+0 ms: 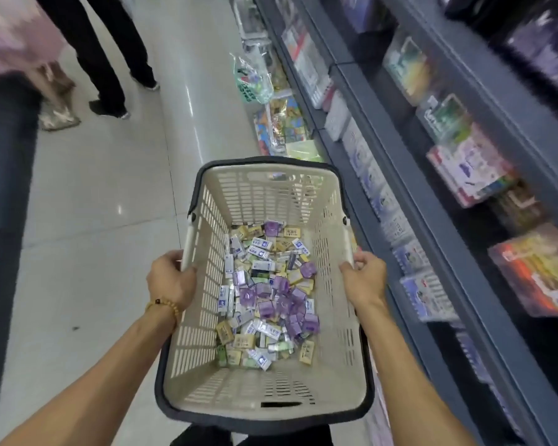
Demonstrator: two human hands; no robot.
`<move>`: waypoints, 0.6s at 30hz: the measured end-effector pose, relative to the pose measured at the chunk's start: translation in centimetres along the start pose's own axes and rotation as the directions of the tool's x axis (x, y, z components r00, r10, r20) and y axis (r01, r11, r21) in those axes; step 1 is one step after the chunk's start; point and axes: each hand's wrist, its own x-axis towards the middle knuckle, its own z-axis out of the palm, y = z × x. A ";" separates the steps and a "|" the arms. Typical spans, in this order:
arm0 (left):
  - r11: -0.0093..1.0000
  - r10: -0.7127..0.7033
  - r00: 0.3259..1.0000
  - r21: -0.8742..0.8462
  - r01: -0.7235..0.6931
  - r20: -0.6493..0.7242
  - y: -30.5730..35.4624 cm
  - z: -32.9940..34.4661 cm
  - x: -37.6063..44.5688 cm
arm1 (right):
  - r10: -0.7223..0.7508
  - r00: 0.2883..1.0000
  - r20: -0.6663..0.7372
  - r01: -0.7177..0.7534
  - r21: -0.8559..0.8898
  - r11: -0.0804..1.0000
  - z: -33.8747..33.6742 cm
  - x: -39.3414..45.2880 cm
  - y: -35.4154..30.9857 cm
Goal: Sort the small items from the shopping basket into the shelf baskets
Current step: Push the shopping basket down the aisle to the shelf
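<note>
A beige slotted shopping basket (332, 355) with a dark rim is held out in front of me above the floor. My left hand (169, 280), a bead bracelet on its wrist, grips the basket's left rim. My right hand (364, 278) grips the right rim. Many small items (266, 297) lie loose on the basket's bottom: purple packets, white-and-blue ones, yellow ones and a few green ones. No shelf baskets can be made out in this blurred view.
Dark grey shelving (432, 130) full of boxed and bagged goods runs along my right. Packaged goods (281, 123) and a plastic bag (252, 82) lie on the floor at its foot. A person's legs (103, 59) stand on the tiled aisle ahead left.
</note>
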 end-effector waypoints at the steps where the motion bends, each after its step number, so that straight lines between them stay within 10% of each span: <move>1: 1.000 -0.010 1.000 -0.012 0.010 -0.015 1.7 0.5 1.9 | -0.004 1.000 0.014 0.004 -0.010 1.000 0.7 2.5 -1.9; 18: 0.997 -0.045 0.998 -0.070 0.041 -0.052 30.0 3.8 44.2 | -0.080 0.996 0.046 0.084 -0.092 0.992 17.6 38.8 -38.5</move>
